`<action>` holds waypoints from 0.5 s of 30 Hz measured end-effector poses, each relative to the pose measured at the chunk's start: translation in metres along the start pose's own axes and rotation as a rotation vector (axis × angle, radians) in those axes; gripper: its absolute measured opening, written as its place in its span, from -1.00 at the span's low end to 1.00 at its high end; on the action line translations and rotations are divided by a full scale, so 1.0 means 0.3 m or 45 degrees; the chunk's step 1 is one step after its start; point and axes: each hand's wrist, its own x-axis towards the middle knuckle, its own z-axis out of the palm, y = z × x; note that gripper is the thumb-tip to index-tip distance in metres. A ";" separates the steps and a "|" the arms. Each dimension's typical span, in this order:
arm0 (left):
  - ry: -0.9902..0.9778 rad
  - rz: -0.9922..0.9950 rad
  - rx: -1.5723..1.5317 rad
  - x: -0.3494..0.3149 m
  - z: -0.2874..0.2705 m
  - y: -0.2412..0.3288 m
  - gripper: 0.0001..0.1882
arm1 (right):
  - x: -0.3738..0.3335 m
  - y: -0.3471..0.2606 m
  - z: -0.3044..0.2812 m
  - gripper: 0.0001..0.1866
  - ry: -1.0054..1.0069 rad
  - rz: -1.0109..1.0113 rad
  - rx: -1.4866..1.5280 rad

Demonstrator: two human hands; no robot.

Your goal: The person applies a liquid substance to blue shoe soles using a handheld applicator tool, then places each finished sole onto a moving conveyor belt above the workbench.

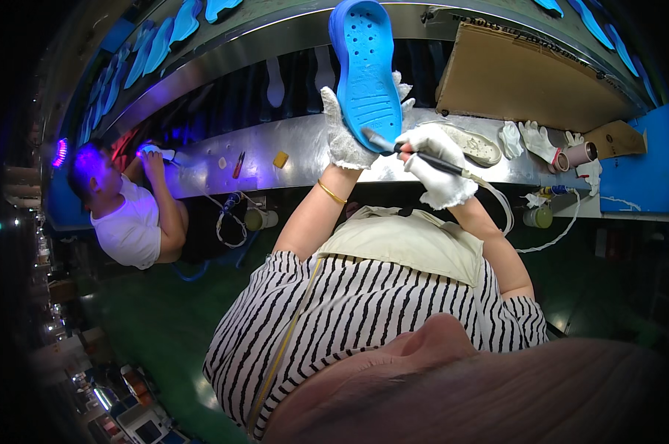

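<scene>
My left hand (347,140), in a white glove, grips a bright blue shoe sole (370,89) from below and behind. The sole stands nearly upright, its inner face with small holes toward me and its toe end pointing away. In my gloved right hand (436,163) is a brush (442,162) with a black handle and a tube running from its back end. The brush's bristles touch or nearly touch the sole's lower rim at the heel; which of the two I cannot tell. Part of my left hand's fingers shows behind the sole's right side.
A metal ledge (290,166) runs across, bearing a yellow block (280,159) and a red-handled tool (239,164). On the right lie a pale shoe-shaped piece (471,144), loose gloves (536,139) and a cardboard box (530,74). A co-worker (131,214) sits at left. Blue soles (159,46) line the far belt.
</scene>
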 end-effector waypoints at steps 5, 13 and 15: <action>-0.030 -0.085 -0.052 0.009 -0.001 0.026 0.06 | 0.031 0.003 -0.027 -0.88 0.011 0.123 0.201; 0.001 -0.246 0.002 0.024 -0.007 0.067 0.03 | 0.042 -0.017 -0.057 -0.87 -0.151 0.141 0.161; -0.021 -0.280 -0.005 0.030 -0.012 0.076 0.02 | 0.037 -0.019 -0.055 -0.87 -0.035 0.179 0.197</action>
